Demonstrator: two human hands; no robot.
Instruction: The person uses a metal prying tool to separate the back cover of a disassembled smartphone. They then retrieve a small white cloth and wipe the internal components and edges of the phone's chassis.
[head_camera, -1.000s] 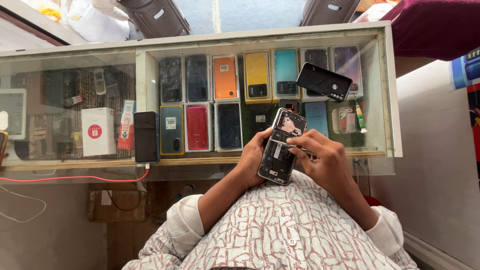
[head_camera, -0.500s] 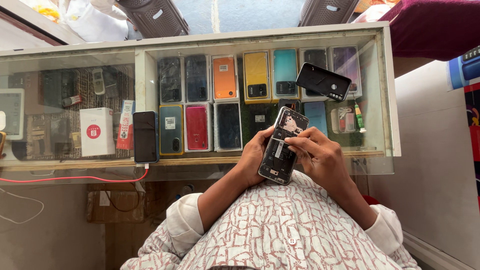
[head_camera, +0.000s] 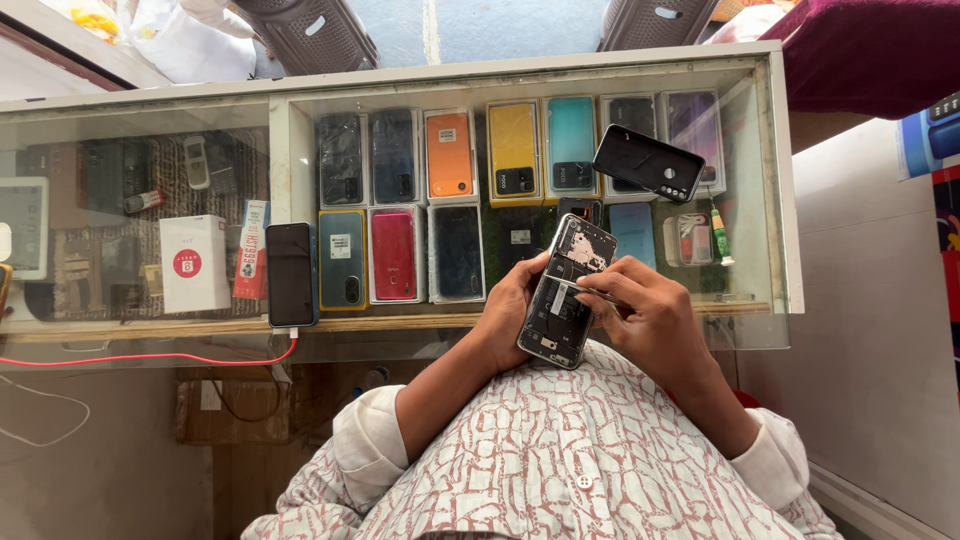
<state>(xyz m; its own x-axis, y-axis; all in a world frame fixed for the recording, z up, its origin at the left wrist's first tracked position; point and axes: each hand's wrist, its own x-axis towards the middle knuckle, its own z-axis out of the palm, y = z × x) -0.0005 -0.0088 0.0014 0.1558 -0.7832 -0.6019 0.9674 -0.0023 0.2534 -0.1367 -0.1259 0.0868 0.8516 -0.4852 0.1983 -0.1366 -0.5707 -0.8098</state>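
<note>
Opened smartphone, its back cover off and metal shields and circuit parts bare, sits tilted just above the near edge of the glass counter, over the person's chest. Left hand wraps the phone's left edge from nine o'clock, fingers closed around it. Right hand comes in from three o'clock, fingers pinched narrowly on a thin metal tool whose tip meets the phone's middle; the tip is too small to make out. At one o'clock a black back cover lies loose on the glass. Toward nine o'clock a dark phone lies flat, a red cable running from it, with bare glass between. Beneath the glass, coloured phone cases stand in rows, partly veiled by reflections.
</note>
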